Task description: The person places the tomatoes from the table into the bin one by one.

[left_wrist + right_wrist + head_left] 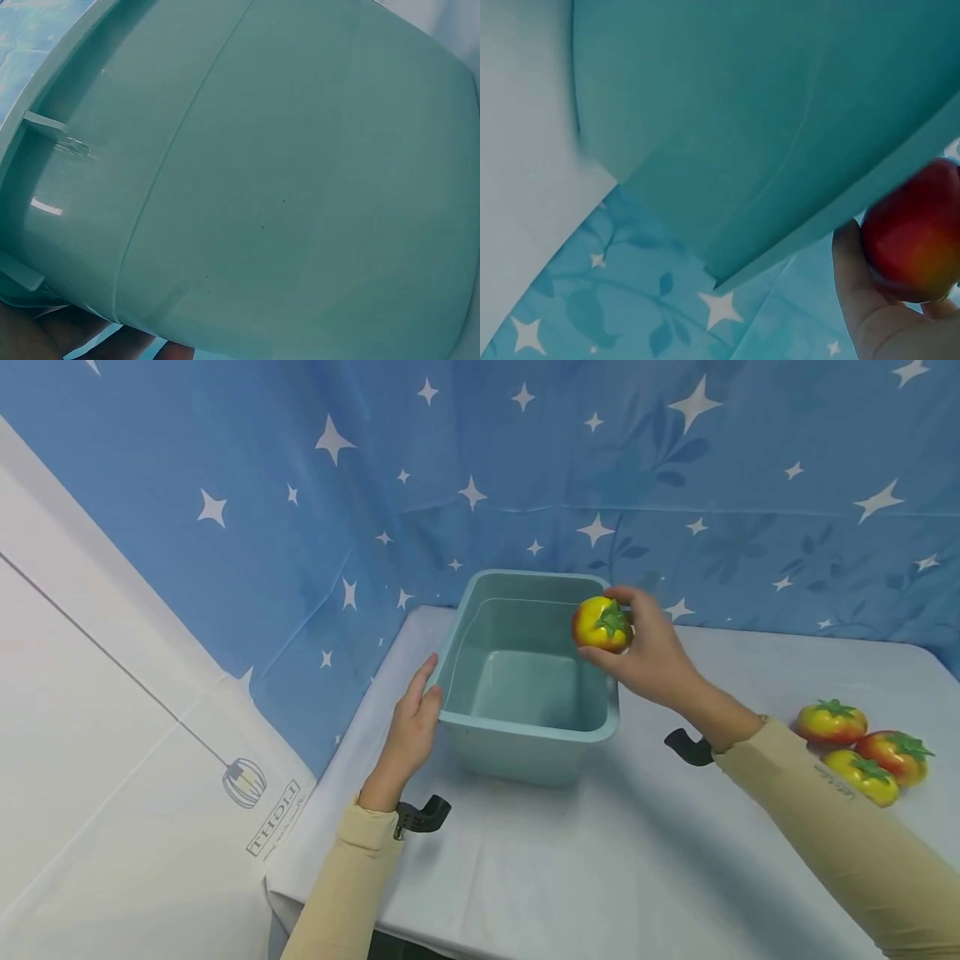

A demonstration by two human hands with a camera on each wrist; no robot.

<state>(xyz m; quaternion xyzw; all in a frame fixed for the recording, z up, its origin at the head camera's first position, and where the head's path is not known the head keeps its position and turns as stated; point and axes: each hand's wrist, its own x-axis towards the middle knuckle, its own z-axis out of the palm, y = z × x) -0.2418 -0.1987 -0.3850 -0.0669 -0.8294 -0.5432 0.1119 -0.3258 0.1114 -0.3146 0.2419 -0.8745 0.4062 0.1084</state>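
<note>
A pale green plastic basin (528,727) stands on the white-covered table. My left hand (408,731) rests against its left rim, fingers fairly straight; in the left wrist view the fingers (127,341) show below the basin wall (247,172). With thumb and fingers, my right hand (652,647) grips a glossy yellow-and-red fruit (596,620) with a green leafy cap, over the basin's right rim. In the right wrist view the fruit (919,236) shows its red side, close to the rim (840,202).
Three similar fruits (862,745) lie together at the right of the white tablecloth (540,852), beside the right forearm. A blue star-patterned curtain (487,460) hangs behind the basin. A white printed cloth (112,735) stands to the left.
</note>
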